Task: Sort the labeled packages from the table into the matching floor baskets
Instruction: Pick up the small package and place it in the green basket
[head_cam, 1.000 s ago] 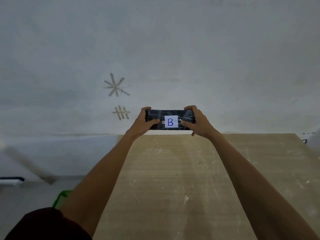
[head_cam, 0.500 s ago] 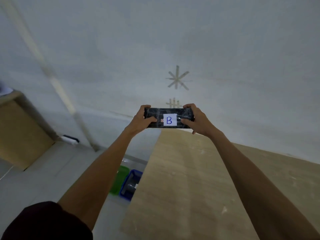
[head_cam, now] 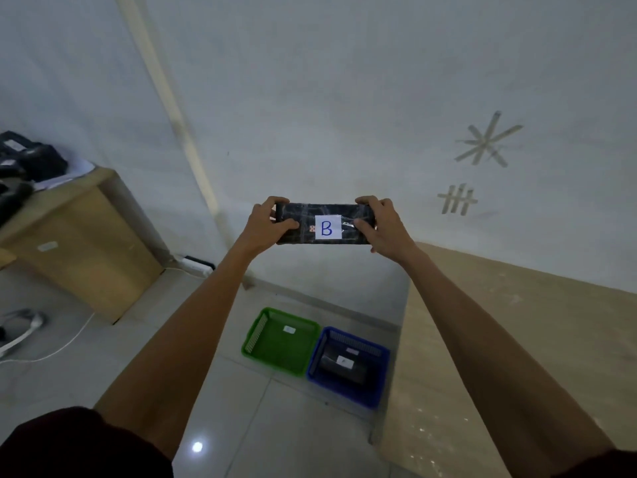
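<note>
I hold a black wrapped package (head_cam: 303, 210) out in front of me at arm's length, its white label with a blue "B" facing me. My left hand (head_cam: 267, 224) grips its left end and my right hand (head_cam: 382, 224) grips its right end. On the floor below stand two baskets side by side. The green basket (head_cam: 255, 336) on the left holds only a small white label. The blue basket (head_cam: 377, 391) on the right holds a black package (head_cam: 341, 369) with a white label.
The wooden table (head_cam: 517, 357) runs along my right, its left edge next to the blue basket. A wooden cabinet (head_cam: 79, 243) at left carries black packages (head_cam: 31, 163). White cables (head_cam: 41, 343) and a power strip (head_cam: 196, 263) lie on the tiled floor.
My view has swung left and down, away from the table. The floor baskets and the cabinet have come fully into sight. Both hands keep the same grip on the package.
</note>
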